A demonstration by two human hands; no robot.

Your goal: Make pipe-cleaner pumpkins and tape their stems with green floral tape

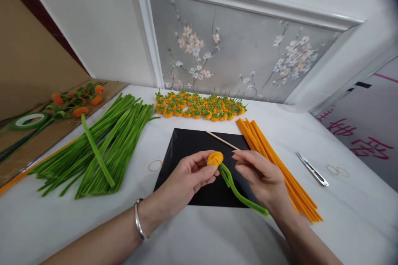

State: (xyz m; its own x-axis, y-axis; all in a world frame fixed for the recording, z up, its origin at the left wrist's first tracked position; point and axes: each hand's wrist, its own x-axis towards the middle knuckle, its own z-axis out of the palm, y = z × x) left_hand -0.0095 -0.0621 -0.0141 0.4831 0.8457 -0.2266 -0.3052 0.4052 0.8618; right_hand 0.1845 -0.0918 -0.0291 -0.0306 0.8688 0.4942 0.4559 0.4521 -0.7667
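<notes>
My left hand (199,172) pinches a small orange pumpkin-like ball (215,158) of fuzzy pipe cleaner between thumb and fingers. From its right side hang green pipe cleaners (234,190), one long and trailing, one looped shorter. My right hand (259,174) is beside it on the right, fingers loosely bent, the tips apart from the ball; nothing shows between them. A thin wooden stick (220,139) slants over the black mat (192,140), its near end hidden behind the right fingertips. Both hands are above the mat.
Green pipe cleaners (102,149) lie piled left, orange ones (273,157) right. Small orange pumpkins with green tops (195,105) stand in rows at the back. Thread snips (311,169), rubber bands (155,165), green tape (29,121) and orange-tipped stems (80,111) lie around.
</notes>
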